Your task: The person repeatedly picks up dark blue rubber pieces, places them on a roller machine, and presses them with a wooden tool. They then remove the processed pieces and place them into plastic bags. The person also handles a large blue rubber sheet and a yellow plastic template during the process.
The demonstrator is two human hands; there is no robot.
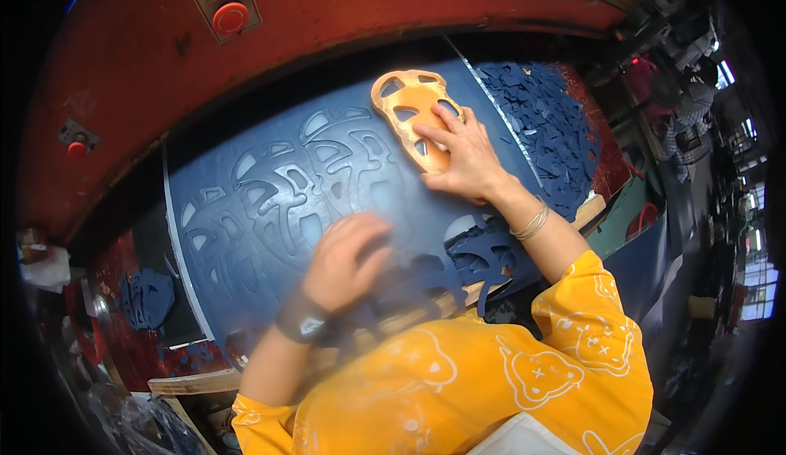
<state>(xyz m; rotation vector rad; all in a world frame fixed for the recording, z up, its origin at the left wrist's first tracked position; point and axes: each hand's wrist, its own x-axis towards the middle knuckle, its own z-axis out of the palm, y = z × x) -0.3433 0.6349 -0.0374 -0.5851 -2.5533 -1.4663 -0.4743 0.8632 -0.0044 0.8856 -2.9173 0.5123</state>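
My right hand [468,154] grips an orange, sole-shaped cutting die [420,98] with several openings in it. The die rests at the far right part of a dark blue sheet [214,154]. Several matching outlines are cut into the sheet to the left of the die, with small pieces missing or lifted. My left hand [342,263], smeared by motion, is over the near middle of the sheet; its fingers are too blurred to read. A dark band [301,321] circles my left wrist, and bangles [532,219] are on my right.
A red machine body [319,5] with a red push button [230,18] spans the far side. Dark blue scraps [528,115] are heaped at the right, and another scrap [148,298] lies at the left. Torn sheet edges [483,260] and wooden strips [193,382] lie nearest me.
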